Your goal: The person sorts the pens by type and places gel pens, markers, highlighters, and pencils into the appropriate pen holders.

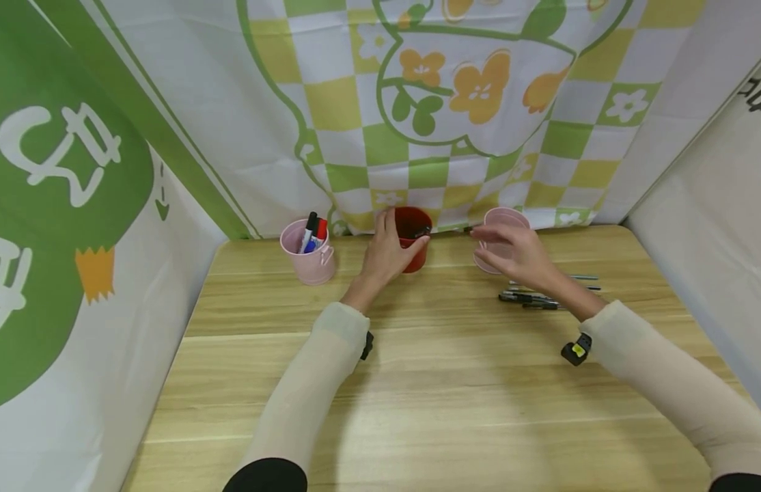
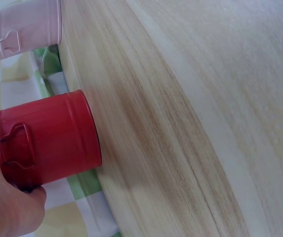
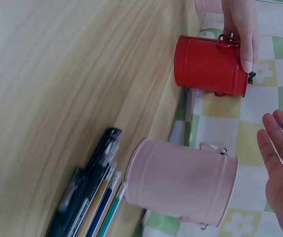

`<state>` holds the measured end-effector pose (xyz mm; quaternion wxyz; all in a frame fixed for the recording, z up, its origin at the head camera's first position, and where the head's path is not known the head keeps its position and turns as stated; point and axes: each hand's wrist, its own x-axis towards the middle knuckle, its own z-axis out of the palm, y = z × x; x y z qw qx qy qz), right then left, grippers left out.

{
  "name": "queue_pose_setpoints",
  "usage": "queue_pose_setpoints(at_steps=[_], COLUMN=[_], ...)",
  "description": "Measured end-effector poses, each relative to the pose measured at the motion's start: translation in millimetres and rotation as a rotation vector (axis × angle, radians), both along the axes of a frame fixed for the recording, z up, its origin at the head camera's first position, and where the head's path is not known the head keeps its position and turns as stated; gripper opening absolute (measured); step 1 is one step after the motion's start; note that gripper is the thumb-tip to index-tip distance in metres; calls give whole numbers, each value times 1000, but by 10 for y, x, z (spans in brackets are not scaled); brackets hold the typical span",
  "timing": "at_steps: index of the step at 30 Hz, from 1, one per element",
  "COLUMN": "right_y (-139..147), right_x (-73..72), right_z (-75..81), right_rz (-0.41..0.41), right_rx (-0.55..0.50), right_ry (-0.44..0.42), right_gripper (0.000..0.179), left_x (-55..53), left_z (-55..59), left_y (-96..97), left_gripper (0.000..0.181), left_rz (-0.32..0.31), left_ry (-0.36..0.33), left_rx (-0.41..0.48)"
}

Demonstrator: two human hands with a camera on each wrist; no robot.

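My left hand [image 1: 386,253] grips a small red metal bucket [image 2: 47,138] by its rim, thumb on one side and fingers on the other. Something small and black [image 3: 251,77] shows at the bucket's mouth; its kind is unclear. The red bucket stands upright on the table by the cloth backdrop. To its right is a pink bucket [image 3: 181,180], partly behind my right hand [image 1: 516,253] in the head view. That hand hovers above and beside the pink bucket with fingers extended, and no held thing is visible in it.
Several black pens and pencils [image 1: 531,297] lie on the wooden table [image 1: 448,389] below my right forearm. On the left, another pink bucket [image 1: 313,266] holds several markers [image 1: 313,232]. A checkered cloth [image 1: 430,171] hangs along the back edge.
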<state>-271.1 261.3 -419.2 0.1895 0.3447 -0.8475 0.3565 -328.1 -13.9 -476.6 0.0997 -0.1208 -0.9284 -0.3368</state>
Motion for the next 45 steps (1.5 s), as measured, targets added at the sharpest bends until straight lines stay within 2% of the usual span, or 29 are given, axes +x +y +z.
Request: queue_pose_setpoints(at_steps=[8, 18, 24, 31, 45], right_y=[167, 374, 481, 622, 808], right_x=[79, 199, 250, 276, 434], right_z=[-21, -95, -146, -208, -231], right_rz=[16, 55, 65, 61, 18], right_rx=[97, 224, 233, 273, 350], right_ry=[39, 7, -5, 29, -29], right_gripper=[39, 42, 44, 44, 46], left_x=[8, 0, 0, 1, 11], left_z=[-2, -17, -17, -20, -6], left_y=[-5, 2, 2, 3, 6], left_gripper=[101, 100, 100, 100, 99], left_rz=[3, 10, 10, 6, 5], left_ry=[-10, -10, -6, -18, -15], left_rx=[7, 0, 11, 17, 20])
